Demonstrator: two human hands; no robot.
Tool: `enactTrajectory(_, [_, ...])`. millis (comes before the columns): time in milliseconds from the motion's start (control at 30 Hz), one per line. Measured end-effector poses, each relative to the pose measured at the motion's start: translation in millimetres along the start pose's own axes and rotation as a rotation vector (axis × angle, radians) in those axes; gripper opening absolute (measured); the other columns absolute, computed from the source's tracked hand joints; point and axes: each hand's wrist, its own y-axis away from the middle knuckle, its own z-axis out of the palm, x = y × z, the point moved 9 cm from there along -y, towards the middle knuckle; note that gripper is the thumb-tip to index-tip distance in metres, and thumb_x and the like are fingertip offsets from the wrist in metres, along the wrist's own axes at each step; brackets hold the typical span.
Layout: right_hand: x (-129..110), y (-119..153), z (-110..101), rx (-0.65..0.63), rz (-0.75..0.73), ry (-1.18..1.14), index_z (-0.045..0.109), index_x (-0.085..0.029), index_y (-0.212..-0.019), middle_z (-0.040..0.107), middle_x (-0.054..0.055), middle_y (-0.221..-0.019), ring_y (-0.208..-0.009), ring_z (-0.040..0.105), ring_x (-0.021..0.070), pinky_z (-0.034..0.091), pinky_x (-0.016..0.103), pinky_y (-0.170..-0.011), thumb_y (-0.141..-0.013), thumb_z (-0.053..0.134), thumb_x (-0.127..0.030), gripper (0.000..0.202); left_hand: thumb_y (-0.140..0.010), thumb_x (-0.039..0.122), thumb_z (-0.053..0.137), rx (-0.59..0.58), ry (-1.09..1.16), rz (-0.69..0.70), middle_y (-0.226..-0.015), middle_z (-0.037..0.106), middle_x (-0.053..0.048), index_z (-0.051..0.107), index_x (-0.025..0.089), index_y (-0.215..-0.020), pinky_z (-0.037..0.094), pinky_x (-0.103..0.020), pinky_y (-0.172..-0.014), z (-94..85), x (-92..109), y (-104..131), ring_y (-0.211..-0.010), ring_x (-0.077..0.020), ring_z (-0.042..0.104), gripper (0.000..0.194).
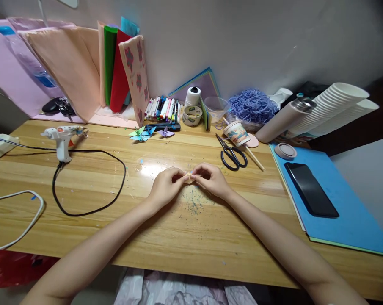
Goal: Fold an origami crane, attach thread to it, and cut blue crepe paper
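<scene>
Between my fingertips, above the middle of the wooden desk, is a small piece of folded yellowish paper (188, 178). My left hand (167, 184) pinches its left side with thumb and forefinger. On the right side, my right hand (212, 180) pinches it the same way, so the two hands nearly meet. Fingers cover much of the paper, and its exact shape is hard to make out. Several folded paper cranes (150, 132) in green, blue and purple sit farther back on the desk.
Black-handled scissors (231, 156) and a small decorated paper cup (237, 133) lie right of my hands. A glue gun (63, 142) with a looping black cable stands left. A phone (311, 190) rests on blue sheets (353, 203). Markers (162, 109) and tape (191, 115) line the back.
</scene>
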Motion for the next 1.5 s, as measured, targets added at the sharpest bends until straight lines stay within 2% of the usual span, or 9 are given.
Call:
enactTrajectory(100, [-2, 1, 1, 0.001, -0.008, -0.043, 0.057, -0.017, -0.076, 0.06, 0.003, -0.075, -0.067, 0.056, 0.0132, 0.045, 0.024, -0.062, -0.077, 0.06, -0.037, 0.02, -0.08, 0.041, 0.057, -0.015, 0.127, -0.022, -0.078, 0.065, -0.003, 0.063, 0.016, -0.078, 0.043, -0.023, -0.063, 1.7, 0, -1, -0.071, -0.0136, 0.058, 0.025])
enactTrajectory(167, [-2, 1, 4, -0.017, -0.01, -0.075, 0.057, -0.017, -0.076, 0.059, 0.002, -0.075, -0.067, 0.056, 0.0129, 0.045, 0.024, -0.062, -0.077, 0.061, -0.035, 0.019, -0.078, 0.04, 0.06, -0.088, 0.242, -0.067, -0.078, 0.065, -0.003, 0.063, 0.015, -0.079, 0.044, -0.022, -0.064, 9.0, -2, -2, -0.072, -0.0136, 0.059, 0.025])
enactTrajectory(267, [-1, 1, 4, -0.02, -0.005, -0.07, 0.057, -0.017, -0.078, 0.059, 0.003, -0.075, -0.068, 0.057, 0.0131, 0.046, 0.024, -0.062, -0.078, 0.06, -0.034, 0.018, -0.079, 0.031, 0.059, -0.199, 0.449, -0.202, -0.077, 0.066, -0.004, 0.063, 0.013, -0.083, 0.048, -0.023, -0.067, 23.1, -10, 0, -0.072, -0.0133, 0.062, 0.019])
enactTrajectory(367, [-4, 2, 4, -0.025, -0.035, -0.034, 0.06, -0.017, -0.083, 0.061, 0.003, -0.08, -0.069, 0.057, 0.013, 0.046, 0.024, -0.062, -0.08, 0.057, -0.031, 0.015, -0.079, 0.023, 0.057, -0.227, 0.569, -0.326, -0.071, 0.066, -0.004, 0.061, 0.011, -0.084, 0.05, -0.024, -0.066, 30.9, -19, 3, -0.067, -0.0126, 0.064, 0.013])
enactTrajectory(533, [-20, 6, 2, -0.01, -0.175, 0.089, 0.065, -0.02, -0.085, 0.062, 0.004, -0.083, -0.074, 0.057, 0.0142, 0.045, 0.027, -0.068, -0.081, 0.058, -0.026, 0.01, -0.08, 0.024, 0.057, -0.185, 0.489, -0.289, -0.065, 0.065, -0.004, 0.06, 0.01, -0.081, 0.05, -0.022, -0.058, 26.7, -18, 4, -0.06, -0.0118, 0.063, 0.014])
enactTrajectory(700, [-31, 8, 1, 0.012, -0.318, 0.152, 0.064, -0.021, -0.082, 0.063, 0.004, -0.082, -0.079, 0.057, 0.0165, 0.044, 0.031, -0.074, -0.082, 0.058, -0.022, 0.007, -0.078, 0.028, 0.059, -0.177, 0.486, -0.259, -0.066, 0.064, -0.003, 0.059, 0.011, -0.077, 0.051, -0.023, -0.059, 27.3, -19, 4, -0.062, -0.0129, 0.065, 0.018])
enactTrajectory(900, [-26, 4, 7, -0.038, -0.317, 0.214, 0.058, -0.019, -0.084, 0.058, 0.003, -0.081, -0.076, 0.053, 0.0156, 0.043, 0.029, -0.069, -0.081, 0.058, -0.015, 0.004, -0.077, 0.033, 0.06, -0.171, 0.469, -0.224, -0.068, 0.065, -0.003, 0.06, 0.011, -0.078, 0.05, -0.023, -0.061, 28.6, -22, 3, -0.062, -0.013, 0.064, 0.022])
enactTrajectory(1167, [-36, 10, 11, -0.021, -0.427, 0.375, 0.055, -0.018, -0.083, 0.056, 0.004, -0.076, -0.073, 0.05, 0.0163, 0.041, 0.029, -0.068, -0.083, 0.054, -0.014, 0.004, -0.077, 0.032, 0.061, -0.166, 0.514, -0.279, -0.072, 0.064, -0.004, 0.061, 0.01, -0.08, 0.05, -0.023, -0.061, 30.1, -23, 3, -0.064, -0.0137, 0.065, 0.022])
enactTrajectory(1500, [-57, 27, 20, 0.05, -0.739, 0.707, 0.058, -0.016, -0.087, 0.063, 0.009, -0.082, -0.078, 0.054, 0.0193, 0.045, 0.031, -0.068, -0.087, 0.047, -0.017, 0.01, -0.068, 0.035, 0.071, -0.252, 0.723, -0.414, -0.069, 0.065, -0.003, 0.062, 0.009, -0.074, 0.052, -0.022, -0.066, 36.3, -32, 0, -0.065, -0.0126, 0.066, 0.029])
